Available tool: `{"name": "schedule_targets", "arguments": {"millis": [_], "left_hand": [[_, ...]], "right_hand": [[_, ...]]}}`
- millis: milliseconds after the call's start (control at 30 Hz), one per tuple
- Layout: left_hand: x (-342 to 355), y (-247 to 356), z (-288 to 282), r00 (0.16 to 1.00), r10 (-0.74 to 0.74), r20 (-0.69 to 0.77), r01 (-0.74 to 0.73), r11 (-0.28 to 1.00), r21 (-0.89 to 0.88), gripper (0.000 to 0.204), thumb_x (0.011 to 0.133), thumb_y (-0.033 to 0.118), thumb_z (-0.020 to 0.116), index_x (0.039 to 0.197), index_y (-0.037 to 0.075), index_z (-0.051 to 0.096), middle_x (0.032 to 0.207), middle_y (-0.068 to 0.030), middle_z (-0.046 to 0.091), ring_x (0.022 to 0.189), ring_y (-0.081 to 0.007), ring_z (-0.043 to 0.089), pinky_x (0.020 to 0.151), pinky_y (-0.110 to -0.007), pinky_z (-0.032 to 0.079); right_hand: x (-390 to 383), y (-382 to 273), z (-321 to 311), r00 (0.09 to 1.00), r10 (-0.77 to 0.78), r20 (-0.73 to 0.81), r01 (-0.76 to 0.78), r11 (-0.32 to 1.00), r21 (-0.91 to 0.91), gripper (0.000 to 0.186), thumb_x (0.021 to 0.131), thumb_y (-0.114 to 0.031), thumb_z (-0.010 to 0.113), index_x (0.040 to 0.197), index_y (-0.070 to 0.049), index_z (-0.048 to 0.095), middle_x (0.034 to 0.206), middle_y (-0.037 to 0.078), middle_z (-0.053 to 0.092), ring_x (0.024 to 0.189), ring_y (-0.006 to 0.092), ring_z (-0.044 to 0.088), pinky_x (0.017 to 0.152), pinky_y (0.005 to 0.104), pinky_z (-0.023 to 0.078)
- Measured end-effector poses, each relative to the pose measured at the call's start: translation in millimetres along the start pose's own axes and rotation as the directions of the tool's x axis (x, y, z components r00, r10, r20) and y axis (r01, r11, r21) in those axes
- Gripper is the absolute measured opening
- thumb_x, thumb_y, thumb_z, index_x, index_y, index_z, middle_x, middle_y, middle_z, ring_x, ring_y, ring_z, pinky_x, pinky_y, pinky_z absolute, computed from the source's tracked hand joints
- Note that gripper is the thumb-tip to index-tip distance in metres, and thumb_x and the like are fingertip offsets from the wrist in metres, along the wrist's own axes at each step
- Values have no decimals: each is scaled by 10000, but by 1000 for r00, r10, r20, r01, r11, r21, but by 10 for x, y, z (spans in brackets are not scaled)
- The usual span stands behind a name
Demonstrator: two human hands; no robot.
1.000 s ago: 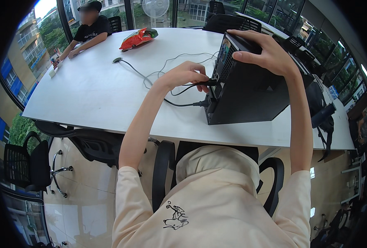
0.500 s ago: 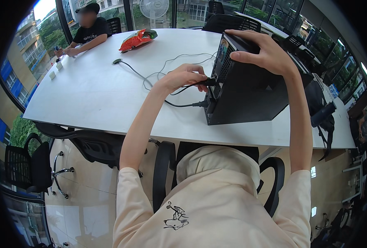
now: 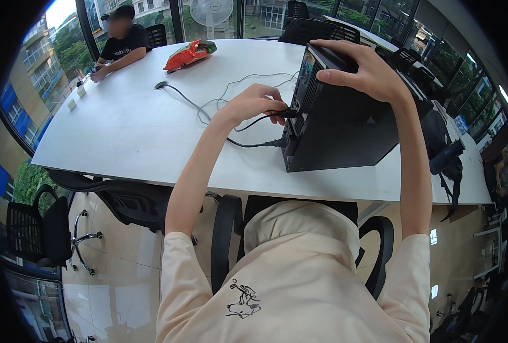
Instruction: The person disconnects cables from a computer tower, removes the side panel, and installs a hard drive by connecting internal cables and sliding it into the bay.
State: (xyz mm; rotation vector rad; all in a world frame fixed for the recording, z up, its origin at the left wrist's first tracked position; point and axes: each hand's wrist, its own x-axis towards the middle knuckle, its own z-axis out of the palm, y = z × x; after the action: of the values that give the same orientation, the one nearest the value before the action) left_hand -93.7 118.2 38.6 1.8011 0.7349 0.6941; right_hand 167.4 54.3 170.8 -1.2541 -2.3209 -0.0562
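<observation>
A black desktop computer tower (image 3: pixel 345 128) stands upright on the white table (image 3: pixel 122 126), its back panel with ports and vents turned to the left. My right hand (image 3: pixel 371 74) grips its upper edge, thumb on the side panel and fingers stretched over the top. At the back panel, my left hand (image 3: pixel 258 106) pinches a black cable connector (image 3: pixel 290 114) that sits against the ports; whether it is fully seated I cannot tell. Below it, a thicker black plug (image 3: pixel 277 143) is in the lower part of the back panel, its cord running left under my left wrist.
Thin grey cables (image 3: pixel 225 94) curl across the table to a round cable outlet (image 3: pixel 161 85). Farther back lies a red and green snack bag (image 3: pixel 190 55). Another person (image 3: pixel 125 46) sits at the far left. A black bag (image 3: pixel 437 134) and a dark bottle (image 3: pixel 447 157) are right of the tower.
Both my hands keep their hold, with only a slight shift of the left fingers at the connector. The person at the far left has moved their hands a little.
</observation>
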Motion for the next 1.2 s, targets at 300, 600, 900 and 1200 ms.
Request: {"name": "schedule_targets", "arguments": {"millis": [300, 600, 900, 1200], "left_hand": [[-29, 84, 26, 1000, -17, 18, 16, 1000, 9, 201, 957, 214, 693, 926, 21, 648, 866, -186, 782, 789, -191, 743, 876, -304, 534], [34, -126, 10, 995, 14, 96, 13, 962, -273, 295, 976, 197, 688, 1116, -48, 601, 937, -187, 733, 818, -203, 748, 810, -264, 570], [75, -47, 50, 995, -26, 94, 42, 983, -178, 347, 992, 223, 681, 1195, -22, 540, 982, -151, 713, 819, -163, 723, 855, -261, 550], [51, -75, 187, 1000, -22, -13, 20, 984, -174, 381, 1014, 275, 675, 1210, -16, 527, 976, -137, 711, 845, -172, 702, 841, -288, 555]], "right_hand": [[8, 39, 8, 999, -30, -14, 29, 999, -16, 877, 742, -758, 716, 1429, -216, 654, 1209, 167, 717, 963, 277, 721, 811, 335, 577], [6, 7, 1, 1000, -21, -15, 20, 1000, -22, 873, 740, -758, 717, 1425, -219, 658, 1209, 162, 720, 957, 274, 721, 804, 329, 570], [5, 18, 5, 1000, -20, -14, 19, 1000, -24, 871, 745, -756, 708, 1437, -231, 647, 1254, 168, 704, 1004, 291, 706, 821, 346, 558], [-6, -24, -34, 1000, -17, -22, 16, 999, -27, 922, 717, -777, 715, 1407, -167, 664, 1256, 173, 708, 1044, 308, 705, 864, 362, 552]]}}
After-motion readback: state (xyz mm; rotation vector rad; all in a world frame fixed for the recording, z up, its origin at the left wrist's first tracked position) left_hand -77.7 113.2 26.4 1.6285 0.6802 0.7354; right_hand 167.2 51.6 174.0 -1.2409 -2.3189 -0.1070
